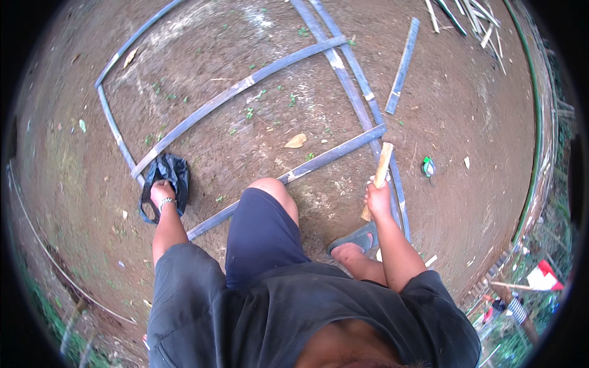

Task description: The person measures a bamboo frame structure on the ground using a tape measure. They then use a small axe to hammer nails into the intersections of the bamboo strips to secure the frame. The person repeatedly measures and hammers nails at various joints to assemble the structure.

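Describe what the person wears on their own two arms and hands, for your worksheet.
Both forearms are bare, with no gloves on the left hand or the right hand. A thin bracelet circles the left wrist. The right wrist shows nothing worn. Short dark grey sleeves of a loose shirt cover the upper arms only.

Soft, even daylight on my feed, no hard shadows or glare. Centre sharp; the bamboo strips bow toward the rim. Heavy fisheye, black vignette in all 4 corners, edges smeared and soft.
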